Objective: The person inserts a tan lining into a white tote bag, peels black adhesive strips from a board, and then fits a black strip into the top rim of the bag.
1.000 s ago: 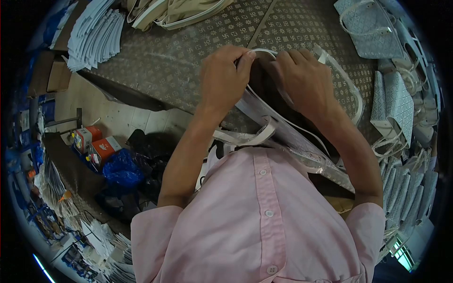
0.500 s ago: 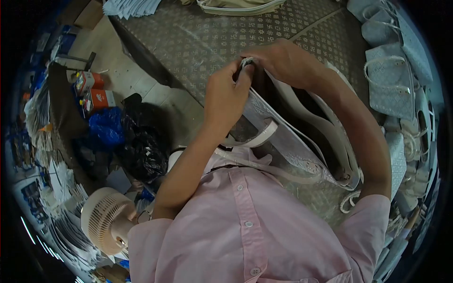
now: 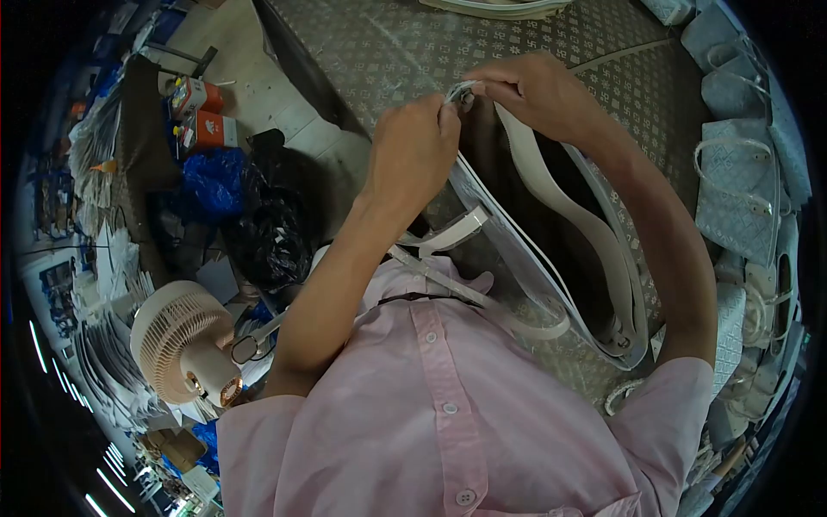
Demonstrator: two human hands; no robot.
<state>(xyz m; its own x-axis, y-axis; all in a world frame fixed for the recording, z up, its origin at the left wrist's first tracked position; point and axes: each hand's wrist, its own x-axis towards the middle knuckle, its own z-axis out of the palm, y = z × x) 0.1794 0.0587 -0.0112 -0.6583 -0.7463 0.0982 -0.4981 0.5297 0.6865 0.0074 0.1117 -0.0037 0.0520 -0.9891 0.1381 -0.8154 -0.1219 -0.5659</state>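
Note:
A white embossed handbag [image 3: 525, 250] lies tilted on the patterned table with its mouth open, showing a dark inside and a pale divider. Its far corner is pinched by my left hand [image 3: 407, 142], with the fingers closed on it. My right hand [image 3: 538, 93] is closed at the same corner, from the other side, with its fingertips close to the left ones. Between the hands a small light loop or edge piece shows at the corner. A pale strap [image 3: 457, 233] hangs from the near side of the bag, beside my left forearm.
Several finished white bags [image 3: 741, 181] line the right side of the patterned table [image 3: 388, 52]. Another bag's edge [image 3: 500, 9] is at the top. To the left are a fan [image 3: 185, 332], black plastic bags [image 3: 276, 224], a blue bag [image 3: 214, 183], orange-and-white cans [image 3: 207, 129] and stacked sheets.
The view has shifted. My hands have moved slightly apart at the corner, so more of it shows between them. The bag's mouth looks wider.

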